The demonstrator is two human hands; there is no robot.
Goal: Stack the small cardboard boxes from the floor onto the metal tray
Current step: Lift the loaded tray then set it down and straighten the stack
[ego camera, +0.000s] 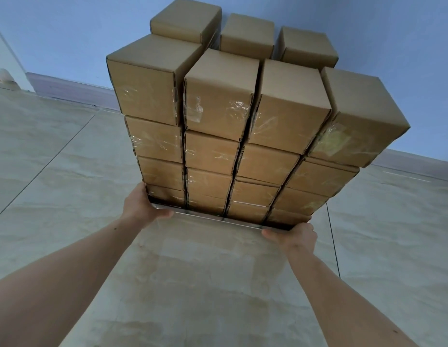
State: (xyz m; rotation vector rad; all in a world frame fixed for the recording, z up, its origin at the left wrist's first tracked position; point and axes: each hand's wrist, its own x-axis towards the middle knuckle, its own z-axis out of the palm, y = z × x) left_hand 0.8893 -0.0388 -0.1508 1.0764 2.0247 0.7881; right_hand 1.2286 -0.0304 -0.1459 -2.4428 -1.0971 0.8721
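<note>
A tall block of small brown cardboard boxes [220,106], sealed with clear tape, fills the metal tray [217,217]. The front face shows several columns, each several boxes high, and more boxes [248,33] stand in the rows behind. Only the tray's shiny front rim shows under the bottom row. My left hand [142,207] grips the tray's front left corner, thumb on the rim. My right hand [294,237] grips the front right corner. Both arms reach forward. I cannot tell whether the tray rests on the floor or is lifted.
Glossy beige floor tiles [67,184] with dark joints spread around the stack. A blue wall [67,33] with a pale skirting board stands right behind the boxes. A white object [2,76] sits at the far left by the wall.
</note>
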